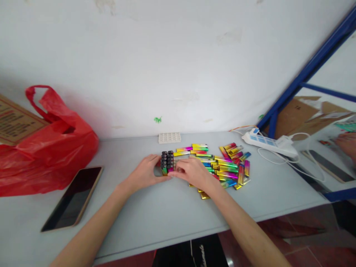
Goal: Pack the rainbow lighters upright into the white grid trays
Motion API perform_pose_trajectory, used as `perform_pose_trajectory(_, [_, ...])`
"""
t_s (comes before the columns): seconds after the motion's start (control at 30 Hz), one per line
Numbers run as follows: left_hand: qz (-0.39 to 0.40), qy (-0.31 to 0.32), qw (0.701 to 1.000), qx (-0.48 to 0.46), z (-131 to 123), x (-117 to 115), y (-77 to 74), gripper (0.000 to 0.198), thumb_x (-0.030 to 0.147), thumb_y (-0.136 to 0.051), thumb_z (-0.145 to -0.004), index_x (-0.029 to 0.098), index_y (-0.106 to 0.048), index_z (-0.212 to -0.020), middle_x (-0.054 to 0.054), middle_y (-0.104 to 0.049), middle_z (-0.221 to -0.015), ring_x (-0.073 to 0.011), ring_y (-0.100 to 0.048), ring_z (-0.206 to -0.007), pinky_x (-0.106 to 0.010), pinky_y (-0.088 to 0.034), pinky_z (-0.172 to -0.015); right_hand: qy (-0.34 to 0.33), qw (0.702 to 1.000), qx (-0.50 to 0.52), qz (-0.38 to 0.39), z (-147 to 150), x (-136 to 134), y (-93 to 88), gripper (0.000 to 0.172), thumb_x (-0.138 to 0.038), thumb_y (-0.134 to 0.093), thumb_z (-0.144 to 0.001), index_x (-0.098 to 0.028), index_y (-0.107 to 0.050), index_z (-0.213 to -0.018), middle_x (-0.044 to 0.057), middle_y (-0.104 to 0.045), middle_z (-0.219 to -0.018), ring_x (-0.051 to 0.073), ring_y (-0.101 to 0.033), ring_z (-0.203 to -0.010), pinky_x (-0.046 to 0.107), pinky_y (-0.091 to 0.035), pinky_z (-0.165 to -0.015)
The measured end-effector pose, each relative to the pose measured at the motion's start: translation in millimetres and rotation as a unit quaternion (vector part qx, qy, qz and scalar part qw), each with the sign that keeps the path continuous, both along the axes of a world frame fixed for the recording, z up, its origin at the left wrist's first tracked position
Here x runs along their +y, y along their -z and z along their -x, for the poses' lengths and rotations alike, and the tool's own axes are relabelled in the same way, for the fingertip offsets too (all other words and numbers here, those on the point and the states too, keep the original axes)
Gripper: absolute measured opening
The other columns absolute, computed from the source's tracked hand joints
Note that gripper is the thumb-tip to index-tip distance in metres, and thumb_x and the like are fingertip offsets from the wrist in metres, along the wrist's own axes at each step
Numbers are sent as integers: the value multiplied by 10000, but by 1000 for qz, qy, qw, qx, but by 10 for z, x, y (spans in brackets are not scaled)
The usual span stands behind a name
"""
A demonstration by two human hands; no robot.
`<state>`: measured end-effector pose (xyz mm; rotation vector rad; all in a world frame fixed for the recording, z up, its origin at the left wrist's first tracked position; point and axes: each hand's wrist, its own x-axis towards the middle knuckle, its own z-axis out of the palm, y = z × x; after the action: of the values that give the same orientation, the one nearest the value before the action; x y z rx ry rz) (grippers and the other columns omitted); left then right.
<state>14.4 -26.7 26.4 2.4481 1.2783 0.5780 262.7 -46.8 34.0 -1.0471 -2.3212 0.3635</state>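
Two rows of lighters (pixel 167 161) with black tops stand upright as a tight block on the table. My left hand (pixel 147 171) is curled round the block's left side, fingers behind and thumb along the front. On the other side, my right hand (pixel 191 171) presses its bent fingers and thumb against the lighters; its fingertips are partly hidden. Right of the block lies a loose pile of shiny lighter-shaped pieces (pixel 226 168) in gold, pink, green and blue. Part of that pile is behind my right hand and forearm.
Against the wall sits a white tray-like piece with a grid (pixel 169 138). At left are a red plastic bag (pixel 63 141), a cardboard box (pixel 19 120) and a phone (pixel 72 198). A power strip (pixel 268 144) with white cables lies at right, beside a blue metal frame (pixel 308 68).
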Motion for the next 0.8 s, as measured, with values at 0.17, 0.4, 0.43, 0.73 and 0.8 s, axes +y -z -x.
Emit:
perform_pose_trajectory(0.17, [-2,3,1000,0,0,2,-14,487,636,-838,-805,222,-623,-946,-79,-712,-970,-297,-668,-881,-438,-547,-813,132,991,7,-17,-488,202,15,350,-376,-491,-1146,-211,-770,-1015,109,-777,-1007,262,-701,-959,395,-526,-930])
perform_pose_trajectory(0.4, [-10,0,1000,-4,1,6,-9,476,628,-840,-782,223,-633,-922,-80,-712,-966,-296,-673,-878,-429,-546,-806,242,969,-40,16,-1056,602,281,433,-209,-479,-1086,-111,-677,-1459,226,-672,-1497,325,-630,-1386,504,-449,-1232])
perform_pose_trajectory(0.43, [-11,2,1000,-4,1,8,-6,478,632,-835,-787,221,-636,-925,-83,-713,-965,-296,-671,-876,-429,-547,-802,237,969,-60,37,-1060,636,284,439,-197,-470,-1090,-101,-672,-1468,222,-672,-1506,316,-634,-1389,486,-446,-1238])
perform_pose_trajectory(0.73, [-4,-6,1000,4,-8,11,-11,495,651,-842,-768,235,-601,-885,-90,-706,-942,-299,-665,-855,-430,-539,-789,237,959,-135,82,-1045,677,187,311,-253,-575,-1091,-169,-779,-1311,164,-745,-1264,271,-702,-1202,381,-500,-1132])
perform_pose_trajectory(0.8, [-3,-7,1000,2,-6,11,-11,498,649,-848,-763,234,-598,-878,-93,-705,-941,-300,-662,-853,-433,-534,-778,237,959,-131,81,-1065,667,201,262,-239,-589,-1083,-170,-799,-1225,151,-751,-1204,264,-707,-1164,367,-506,-1108])
